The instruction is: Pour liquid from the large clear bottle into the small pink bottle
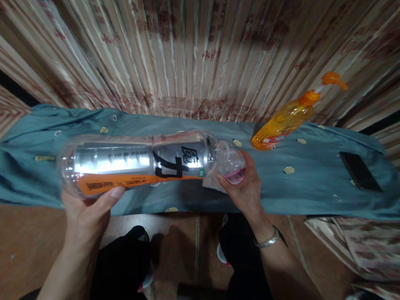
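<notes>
A large clear plastic bottle (176, 159) with a silver and orange label lies nearly level above the cloth, its neck toward the right. My left hand (91, 209) is closed around its base end from below, thumb along the orange band. At the neck end, my right hand (247, 185) grips a small clear plastic piece with a pink part (234, 170), set against the bottle's mouth. Whether this piece is joined to the bottle, I cannot tell. Just under the neck shows a pale, flat scrap (213, 182), partly hidden by the bottle and my right hand.
An orange pump bottle (282, 124) stands on the blue-green cloth (313, 184) covering the narrow table. Toward the right end lies a black phone (359, 172). Behind the table hangs a pleated, patterned curtain (206, 47). My knees are below the front edge.
</notes>
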`<control>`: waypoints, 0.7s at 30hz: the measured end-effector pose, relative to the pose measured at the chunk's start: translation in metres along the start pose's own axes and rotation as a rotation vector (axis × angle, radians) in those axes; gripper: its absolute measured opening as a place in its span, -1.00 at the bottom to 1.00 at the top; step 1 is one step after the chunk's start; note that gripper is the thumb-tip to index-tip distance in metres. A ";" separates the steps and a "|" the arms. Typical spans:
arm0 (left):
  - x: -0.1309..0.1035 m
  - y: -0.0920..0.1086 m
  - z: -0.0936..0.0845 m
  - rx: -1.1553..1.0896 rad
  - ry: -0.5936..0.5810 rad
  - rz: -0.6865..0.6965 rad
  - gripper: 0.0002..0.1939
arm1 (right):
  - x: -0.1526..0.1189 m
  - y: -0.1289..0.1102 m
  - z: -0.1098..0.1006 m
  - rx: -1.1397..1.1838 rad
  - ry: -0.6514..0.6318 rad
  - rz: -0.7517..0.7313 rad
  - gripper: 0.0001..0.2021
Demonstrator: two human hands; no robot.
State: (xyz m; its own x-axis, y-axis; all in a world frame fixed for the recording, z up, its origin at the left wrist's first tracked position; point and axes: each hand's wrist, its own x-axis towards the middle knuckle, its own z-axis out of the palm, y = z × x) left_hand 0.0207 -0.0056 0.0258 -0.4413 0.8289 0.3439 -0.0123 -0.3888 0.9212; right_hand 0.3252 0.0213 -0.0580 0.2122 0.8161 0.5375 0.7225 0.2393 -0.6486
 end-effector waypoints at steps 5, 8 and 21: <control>-0.001 0.001 -0.002 0.000 -0.032 0.025 -0.51 | 0.001 0.000 0.000 -0.001 0.000 -0.001 -0.19; -0.001 0.002 -0.002 0.009 -0.036 0.020 -0.49 | 0.001 0.001 0.000 0.005 -0.010 -0.001 -0.19; -0.001 -0.004 -0.009 0.090 -0.016 -0.028 -0.42 | 0.000 0.002 0.001 0.006 -0.006 0.003 -0.18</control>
State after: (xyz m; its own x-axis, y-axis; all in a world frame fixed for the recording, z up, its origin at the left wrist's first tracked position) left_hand 0.0132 -0.0083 0.0204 -0.4273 0.8456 0.3198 0.0561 -0.3283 0.9429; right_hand 0.3255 0.0223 -0.0600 0.2102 0.8202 0.5321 0.7178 0.2400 -0.6536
